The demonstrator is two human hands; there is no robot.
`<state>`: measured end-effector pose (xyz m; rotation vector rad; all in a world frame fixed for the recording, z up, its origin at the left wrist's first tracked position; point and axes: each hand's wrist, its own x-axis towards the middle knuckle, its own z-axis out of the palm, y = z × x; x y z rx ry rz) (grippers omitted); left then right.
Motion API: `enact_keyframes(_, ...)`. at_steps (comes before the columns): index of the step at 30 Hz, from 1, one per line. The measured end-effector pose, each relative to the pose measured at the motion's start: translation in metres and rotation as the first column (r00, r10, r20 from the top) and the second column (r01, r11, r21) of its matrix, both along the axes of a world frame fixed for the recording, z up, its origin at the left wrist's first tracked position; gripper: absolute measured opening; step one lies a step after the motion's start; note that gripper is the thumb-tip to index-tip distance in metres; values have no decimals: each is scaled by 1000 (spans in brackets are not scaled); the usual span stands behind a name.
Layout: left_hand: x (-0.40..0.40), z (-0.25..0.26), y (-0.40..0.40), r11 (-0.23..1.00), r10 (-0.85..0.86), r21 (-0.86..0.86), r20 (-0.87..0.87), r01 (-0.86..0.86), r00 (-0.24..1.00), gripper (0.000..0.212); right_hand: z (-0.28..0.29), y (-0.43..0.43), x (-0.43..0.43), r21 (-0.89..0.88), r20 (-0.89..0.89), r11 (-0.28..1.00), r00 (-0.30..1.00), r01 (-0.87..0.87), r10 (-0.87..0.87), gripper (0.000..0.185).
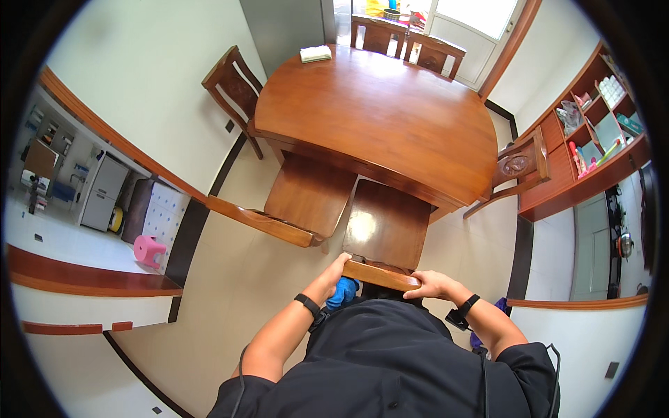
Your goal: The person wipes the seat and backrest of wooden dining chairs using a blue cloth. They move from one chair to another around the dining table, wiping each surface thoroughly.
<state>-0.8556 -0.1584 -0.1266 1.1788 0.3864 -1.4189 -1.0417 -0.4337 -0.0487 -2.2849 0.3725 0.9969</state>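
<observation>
My left hand (334,274) grips the left end of the top rail of a wooden chair (384,222), with a blue cloth (344,292) hanging just under the palm. At the rail's right end, my right hand (431,285) has its thumb and fingers around the wood. The seat of this chair extends forward, its far edge close to the near edge of a wooden dining table (376,109). To its left stands a second wooden chair (311,193), turned at a slight angle and untouched.
Further wooden chairs stand at the table's left (235,94), right (520,162) and far side (434,52). A packet of tissues (315,54) lies on the tabletop's far left. Shelves (585,130) line the right wall; a pink plastic stool (149,251) is at left.
</observation>
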Motion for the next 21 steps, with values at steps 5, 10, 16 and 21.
enact_keyframes(5,25,5,-25,999,-2,53,123,-4,992,51,6,-11,18,-37,46,998,998,51,-50,88)
enact_keyframes(10,56,-2,-64,975,91,178,224,-133,970,47,10,-30,45,-60,32,992,994,111,-109,87)
enact_keyframes(16,78,5,-98,981,92,131,338,-144,937,75,16,-51,71,-80,13,987,990,140,-139,82)
enact_keyframes(21,94,-4,-117,989,61,105,343,-102,937,83,12,-68,86,-82,67,982,984,171,-166,78)
